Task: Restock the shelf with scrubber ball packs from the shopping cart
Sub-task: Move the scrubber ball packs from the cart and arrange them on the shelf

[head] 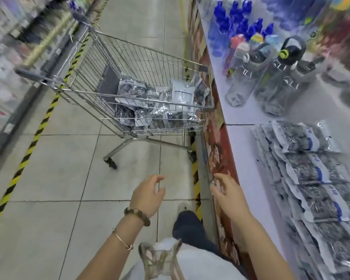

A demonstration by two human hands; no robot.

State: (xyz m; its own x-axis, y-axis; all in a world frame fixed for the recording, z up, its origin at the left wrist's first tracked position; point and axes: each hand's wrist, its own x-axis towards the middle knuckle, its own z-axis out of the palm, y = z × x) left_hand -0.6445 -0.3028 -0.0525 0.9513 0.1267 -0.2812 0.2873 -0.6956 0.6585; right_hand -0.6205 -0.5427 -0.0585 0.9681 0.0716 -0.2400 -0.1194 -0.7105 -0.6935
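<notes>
Our left hand (148, 196) and right hand (227, 194) are hanging over grey floor tiles, fingers loosely curled, gripping nothing. We're wearing a beaded bracelet (137, 215) on the left wrist. Scrubber ball packs (150, 106) are lying heaped in the wire shopping cart (133, 57) ahead, well apart from both hands. They're crinkly clear bags of steel-grey wool with white-blue headers. Shelved packs (311, 178) are lying in overlapping rows on the white shelf (245, 150) at right. Clear water bottles (279, 81) and blue bottles (230, 23) are standing further along it. Yellow-black striped tape (28, 150) is running along the floor.
</notes>
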